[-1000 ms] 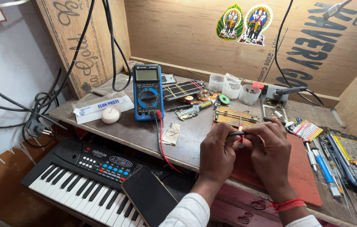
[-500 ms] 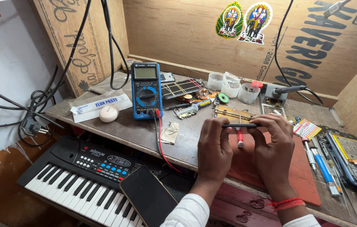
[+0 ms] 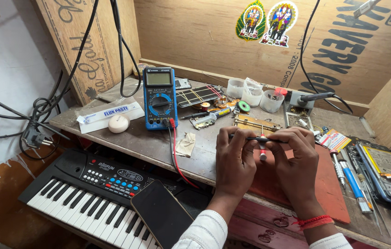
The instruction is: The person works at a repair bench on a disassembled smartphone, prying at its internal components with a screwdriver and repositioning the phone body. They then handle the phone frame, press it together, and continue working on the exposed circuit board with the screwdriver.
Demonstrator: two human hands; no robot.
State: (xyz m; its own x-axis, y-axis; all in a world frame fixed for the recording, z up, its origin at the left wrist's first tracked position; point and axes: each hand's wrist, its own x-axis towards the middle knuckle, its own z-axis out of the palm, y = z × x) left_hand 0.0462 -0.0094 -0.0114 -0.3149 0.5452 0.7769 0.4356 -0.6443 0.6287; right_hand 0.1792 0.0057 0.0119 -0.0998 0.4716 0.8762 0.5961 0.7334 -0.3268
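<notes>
Here, left to right: left hand [image 3: 235,159] pinching one end of a thin black probe [image 3: 256,138], slim and dark, held level just above the reddish mat [image 3: 324,184] on the worktop [image 3: 145,138]. Short red-and-white piece hanging from its middle. Right hand [image 3: 297,161] gripping the other end. Farther left, a blue multimeter [image 3: 159,97], upright.

Bright, even, sharp daylight with soft shadows; wide-angle lens bends the edges slightly.

a small electronics repair workshop: left of the blue multimeter [image 3: 159,97], loose cables [image 3: 39,115]; right, screwdrivers [image 3: 350,177].
</notes>
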